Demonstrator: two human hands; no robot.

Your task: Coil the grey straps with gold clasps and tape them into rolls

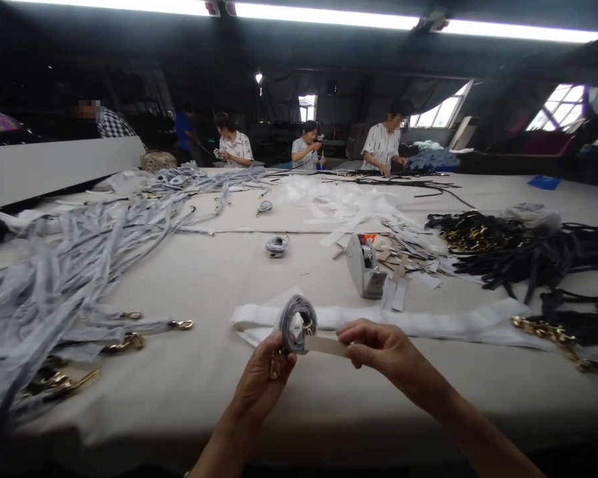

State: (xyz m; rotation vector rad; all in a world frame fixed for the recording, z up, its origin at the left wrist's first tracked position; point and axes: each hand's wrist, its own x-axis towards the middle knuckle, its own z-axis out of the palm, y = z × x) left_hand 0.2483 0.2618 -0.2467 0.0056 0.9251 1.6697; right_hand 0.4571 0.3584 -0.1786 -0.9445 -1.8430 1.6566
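Observation:
Between finger and thumb, my left hand grips a coiled grey strap near the table's front edge. A gold snap hook hangs at the coil's lower side, and more gold metal shows within the loop. My right hand pinches one end of a beige paper strip. The strip's other end reaches the coil's right side; whether it is fixed there I cannot tell. Behind the hands lies a long white band. Beyond it stands a grey tape dispenser, and another coiled strap rests farther off.
Grey straps with gold hooks cover the table's left side. Black straps with gold hardware are heaped at the right. Paper strips and thin white wrapping lie toward the middle. Several people work along the far edge.

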